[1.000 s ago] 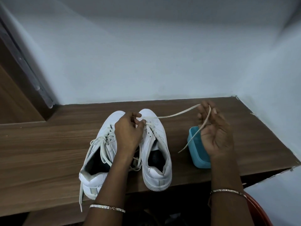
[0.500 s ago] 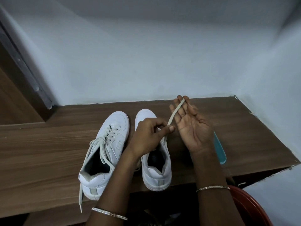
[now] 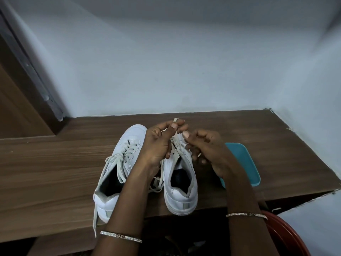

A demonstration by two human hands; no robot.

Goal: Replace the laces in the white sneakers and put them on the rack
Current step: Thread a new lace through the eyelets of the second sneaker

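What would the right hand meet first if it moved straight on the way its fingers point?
Probably the flat white shoelace that the left hand pinches, then that hand itself; the right hand points leftward at them. Depth is unclear.

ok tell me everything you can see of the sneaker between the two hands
The sneaker is white, smooth and leather-like, with a thick white sole, a grey heel strip and dark lining. It stands upright on the wooden shelf, heel toward the camera near the front edge. The left hand and right hand hide its toe and pinch a flat off-white lace above it.
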